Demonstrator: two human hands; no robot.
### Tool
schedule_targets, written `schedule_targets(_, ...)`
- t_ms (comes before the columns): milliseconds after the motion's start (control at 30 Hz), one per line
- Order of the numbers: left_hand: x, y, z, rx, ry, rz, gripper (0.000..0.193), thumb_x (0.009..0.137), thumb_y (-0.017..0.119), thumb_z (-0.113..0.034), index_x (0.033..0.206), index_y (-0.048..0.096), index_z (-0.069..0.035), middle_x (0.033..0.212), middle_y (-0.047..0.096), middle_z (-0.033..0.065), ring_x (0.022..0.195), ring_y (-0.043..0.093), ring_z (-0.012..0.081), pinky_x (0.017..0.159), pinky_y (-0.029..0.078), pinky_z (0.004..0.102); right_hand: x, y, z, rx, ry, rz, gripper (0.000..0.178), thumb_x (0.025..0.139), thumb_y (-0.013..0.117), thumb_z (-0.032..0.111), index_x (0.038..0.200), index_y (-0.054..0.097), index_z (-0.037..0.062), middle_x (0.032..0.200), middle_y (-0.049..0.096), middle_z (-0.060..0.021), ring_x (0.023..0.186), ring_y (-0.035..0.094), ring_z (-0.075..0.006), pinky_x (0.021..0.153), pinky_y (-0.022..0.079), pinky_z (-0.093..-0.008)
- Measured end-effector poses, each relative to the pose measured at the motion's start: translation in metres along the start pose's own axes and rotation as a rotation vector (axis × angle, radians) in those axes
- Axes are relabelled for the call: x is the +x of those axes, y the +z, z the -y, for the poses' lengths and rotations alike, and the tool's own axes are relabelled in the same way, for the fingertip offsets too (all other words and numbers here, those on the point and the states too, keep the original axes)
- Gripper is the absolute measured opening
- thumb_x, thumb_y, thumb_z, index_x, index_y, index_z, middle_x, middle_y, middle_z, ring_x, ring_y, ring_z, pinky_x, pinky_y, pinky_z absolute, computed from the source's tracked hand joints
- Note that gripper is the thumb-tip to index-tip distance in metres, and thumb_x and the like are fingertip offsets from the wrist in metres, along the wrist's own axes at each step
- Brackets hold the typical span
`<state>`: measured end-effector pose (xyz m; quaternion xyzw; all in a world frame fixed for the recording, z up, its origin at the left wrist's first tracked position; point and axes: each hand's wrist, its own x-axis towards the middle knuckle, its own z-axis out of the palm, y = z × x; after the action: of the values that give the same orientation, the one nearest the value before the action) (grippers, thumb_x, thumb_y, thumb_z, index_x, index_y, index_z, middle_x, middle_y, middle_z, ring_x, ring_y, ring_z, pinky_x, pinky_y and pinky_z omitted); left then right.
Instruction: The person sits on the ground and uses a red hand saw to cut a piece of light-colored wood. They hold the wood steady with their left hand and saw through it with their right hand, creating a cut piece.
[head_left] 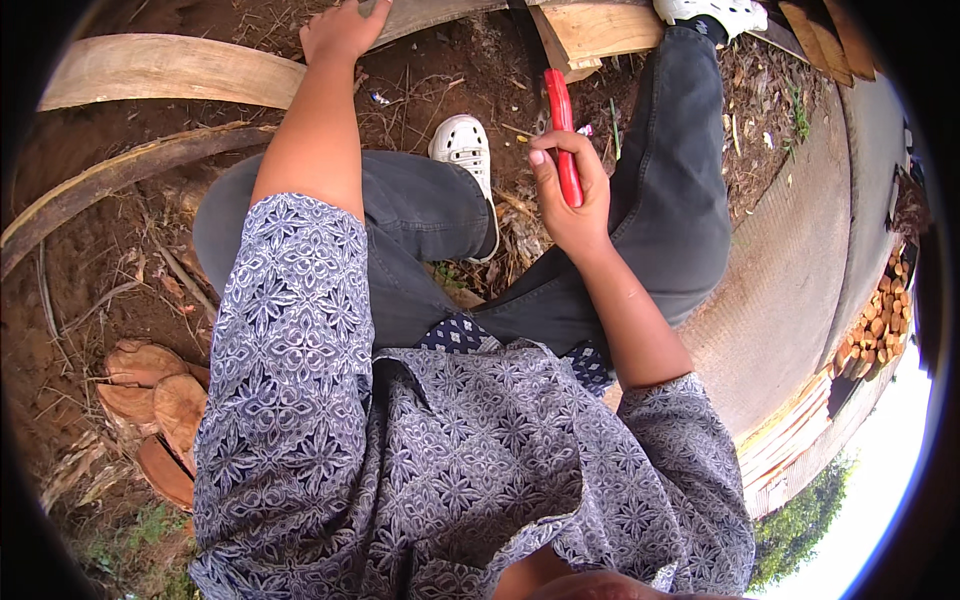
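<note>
My right hand [575, 185] is closed around the smooth red handle [562, 115] of a long-bladed knife, held out above the ground between my legs. Its dark blade [530, 45] points away from me, and its far end runs out of the picture. My left arm reaches to the far edge, where my left hand [343, 32] lies against a pale wooden plank [430, 12]. The thumb stretches apart from the other fingers, which are partly cut off. Beyond the knife handle lies a squared wooden block [605, 30], near my right shoe [712, 14].
A curved pale board [170, 72] and a bark-edged strip [120, 175] lie at the left. Cut wood pieces [155, 400] sit by my left side. My left shoe [462, 145] rests on littered soil. To the right are large sawn boards [780, 270] and stacked wood [880, 320].
</note>
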<state>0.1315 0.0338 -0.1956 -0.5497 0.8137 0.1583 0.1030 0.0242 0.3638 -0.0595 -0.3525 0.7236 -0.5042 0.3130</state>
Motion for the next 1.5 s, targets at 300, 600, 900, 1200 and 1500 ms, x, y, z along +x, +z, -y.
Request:
schedule_targets(300, -0.047, -0.08, -0.031, 0.02, 0.196, 0.212, 0.096, 0.09, 0.055, -0.075, 0.162, 0.028, -0.019, 0.168, 0.023, 0.0174, 0.152, 0.025, 0.042, 0.121, 0.025, 0.0617, 0.004, -0.027, -0.007, 0.097, 0.176, -0.031, 0.022, 0.101, 0.066, 0.007, 0.123, 0.067, 0.008, 0.096, 0.06, 0.0044, 0.074, 0.05, -0.0015, 0.065, 0.043, -0.0191)
schedule_targets(600, 0.016, 0.038, -0.019, 0.292, 0.266, -0.058, 0.088, 0.088, 0.072, -0.007, 0.163, 0.029, -0.023, 0.155, 0.048, 0.0156, 0.138, 0.051, 0.0441, 0.113, 0.042, 0.0604, 0.034, -0.031, 0.001, 0.166, 0.227, -0.083, 0.032, 0.099, 0.069, 0.011, 0.132, 0.068, 0.0075, 0.096, 0.065, 0.0023, 0.075, 0.056, -0.0036, 0.064, 0.047, -0.0218)
schedule_targets(900, 0.027, 0.022, -0.048, 0.217, 0.308, 0.241, 0.078, 0.09, 0.066, -0.008, 0.16, 0.034, -0.019, 0.15, 0.054, 0.0129, 0.138, 0.052, 0.0414, 0.111, 0.047, 0.0566, 0.087, -0.049, 0.044, 0.029, 0.143, -0.13, 0.03, 0.101, 0.069, 0.022, 0.126, 0.073, 0.0048, 0.081, 0.066, 0.0013, 0.062, 0.056, -0.0047, 0.055, 0.044, -0.0223)
schedule_targets(1200, 0.019, 0.016, -0.05, 0.333, 0.289, 0.068, 0.085, 0.089, 0.073, -0.017, 0.162, 0.03, -0.025, 0.154, 0.048, 0.0134, 0.143, 0.045, 0.0392, 0.114, 0.038, 0.0628, 0.091, -0.037, 0.06, -0.029, 0.116, 0.001, 0.028, 0.1, 0.068, 0.022, 0.123, 0.073, 0.0072, 0.091, 0.069, -0.0001, 0.072, 0.058, -0.006, 0.063, 0.048, -0.0244)
schedule_targets(1500, 0.009, 0.005, -0.035, 0.151, 0.215, 0.221, 0.108, 0.068, 0.087, -0.05, 0.159, 0.036, -0.021, 0.153, 0.048, 0.0151, 0.145, 0.043, 0.039, 0.114, 0.036, 0.0591, 0.063, -0.037, 0.039, 0.233, 0.27, -0.096, 0.021, 0.102, 0.065, 0.018, 0.115, 0.074, 0.0046, 0.084, 0.067, 0.0026, 0.071, 0.058, -0.005, 0.064, 0.047, -0.0229)
